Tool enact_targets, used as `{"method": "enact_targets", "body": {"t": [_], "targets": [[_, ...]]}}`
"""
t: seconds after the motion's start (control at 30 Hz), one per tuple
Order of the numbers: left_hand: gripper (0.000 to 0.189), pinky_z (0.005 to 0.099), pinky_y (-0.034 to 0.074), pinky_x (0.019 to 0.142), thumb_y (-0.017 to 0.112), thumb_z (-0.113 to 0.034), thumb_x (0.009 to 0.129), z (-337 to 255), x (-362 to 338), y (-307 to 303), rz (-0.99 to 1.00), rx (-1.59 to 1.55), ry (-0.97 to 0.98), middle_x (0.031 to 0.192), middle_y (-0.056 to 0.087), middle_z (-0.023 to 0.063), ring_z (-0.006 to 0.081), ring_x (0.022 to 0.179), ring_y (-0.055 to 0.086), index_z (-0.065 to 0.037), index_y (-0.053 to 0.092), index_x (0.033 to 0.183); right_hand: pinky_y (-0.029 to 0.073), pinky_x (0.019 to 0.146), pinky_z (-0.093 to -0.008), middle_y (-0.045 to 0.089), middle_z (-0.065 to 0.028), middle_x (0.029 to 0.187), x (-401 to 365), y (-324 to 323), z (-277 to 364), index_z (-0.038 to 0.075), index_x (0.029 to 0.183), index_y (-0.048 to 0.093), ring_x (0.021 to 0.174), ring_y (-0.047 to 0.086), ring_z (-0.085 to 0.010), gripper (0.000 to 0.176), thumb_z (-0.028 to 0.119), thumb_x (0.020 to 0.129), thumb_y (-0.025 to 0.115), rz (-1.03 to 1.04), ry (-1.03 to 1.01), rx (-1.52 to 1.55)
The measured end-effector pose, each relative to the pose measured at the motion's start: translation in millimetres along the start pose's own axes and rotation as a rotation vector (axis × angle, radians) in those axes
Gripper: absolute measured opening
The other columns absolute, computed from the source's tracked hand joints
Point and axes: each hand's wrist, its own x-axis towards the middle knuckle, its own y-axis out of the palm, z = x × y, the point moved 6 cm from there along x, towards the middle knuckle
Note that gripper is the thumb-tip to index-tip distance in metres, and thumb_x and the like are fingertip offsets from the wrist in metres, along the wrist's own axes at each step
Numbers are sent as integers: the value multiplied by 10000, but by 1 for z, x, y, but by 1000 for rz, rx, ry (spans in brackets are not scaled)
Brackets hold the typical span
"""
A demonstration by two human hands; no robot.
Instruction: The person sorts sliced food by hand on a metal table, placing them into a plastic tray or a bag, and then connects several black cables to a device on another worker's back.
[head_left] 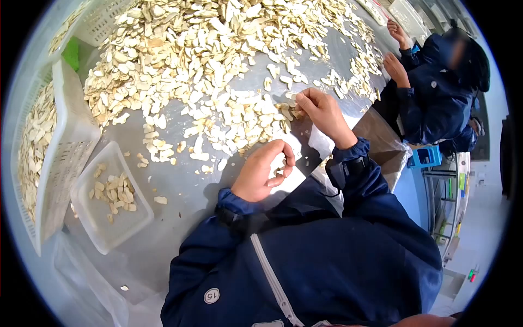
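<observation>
A broad heap of thin, pale, dried-looking slices (201,60) covers much of the metal table, with a looser patch of slices (239,120) spread before my hands. My right hand (326,115) is at the right edge of this patch, thumb and forefinger pinched at a pale slice (292,97). Closer to my body, my left hand (260,173) has its fingers curled in toward the thumb; what they hold, if anything, I cannot tell. A bright white patch (291,177) shows beside the left fingers.
To the left, a small clear tray (143,222) holds some slices (115,192). Beyond it stands a white perforated basket (68,147) of slices. Another person (436,92) works at the table's right side, both hands near the slices. A blue stool (426,156) stands behind.
</observation>
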Motion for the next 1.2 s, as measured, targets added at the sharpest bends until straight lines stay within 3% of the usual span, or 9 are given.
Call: {"method": "enact_targets", "body": {"t": [0.27,0.37,0.53,0.7,0.87,0.97,1.03,1.1,1.2], "targets": [[491,183,272,409,346,-475,1138,9,4,-4,-93,-253,-53,919,580,84,106,676,512,-39,561,1073,503,769,-240,690,12,893,-14,6,5,19,1028,678,831,600,-65,280,283,1073,597,277,-49,402],[513,182,289,398,336,-497,1134,4,2,-4,-186,-333,-72,931,592,82,114,678,519,-40,567,1119,517,857,-295,711,-14,969,-34,9,38,3,1064,708,927,631,-101,300,289,1075,618,655,-128,326],[247,164,287,401,508,-279,1095,9,4,-10,-11,-285,-3,958,586,50,82,696,513,-45,587,1103,551,838,-422,733,-131,1088,21,14,63,104,1166,745,967,669,-385,249,73,935,656,23,-609,-314],[103,182,283,427,547,-139,1007,9,4,-6,36,-192,18,897,565,27,79,685,511,-55,607,1017,553,806,-458,717,-139,1073,59,42,52,101,1126,713,960,679,-389,201,94,935,649,23,-488,-637],[201,192,281,382,544,-211,1038,21,10,-9,6,-327,-60,878,586,73,119,666,539,-24,616,1018,542,692,-372,701,-199,821,58,40,63,9,1103,675,772,718,-311,203,167,977,684,99,-469,-378],[219,193,286,385,534,-223,1045,27,13,-10,7,-323,-75,882,587,75,121,672,548,-19,610,1016,555,763,-334,741,-159,944,34,63,130,27,1258,662,849,723,-232,300,167,995,697,402,-309,-373],[248,190,308,399,524,-242,1060,25,12,-11,56,-308,-2,885,588,76,119,681,557,-11,609,1036,553,890,-311,724,-133,1206,6,89,165,36,1457,552,1031,708,-197,464,143,1023,676,688,-269,313],[256,187,319,408,522,-253,1065,18,6,-9,104,-226,115,888,590,76,119,687,562,-14,611,1049,527,992,-309,629,-126,1399,-19,86,214,35,1574,407,1183,660,-212,594,109,1036,648,720,-457,589],[237,174,328,427,508,-237,1083,18,3,-12,18,-258,-1,903,590,73,107,697,565,-27,617,1060,538,1017,-333,639,-139,1371,-4,59,209,16,1546,439,1203,649,-206,539,84,1045,625,454,-577,547]]}}
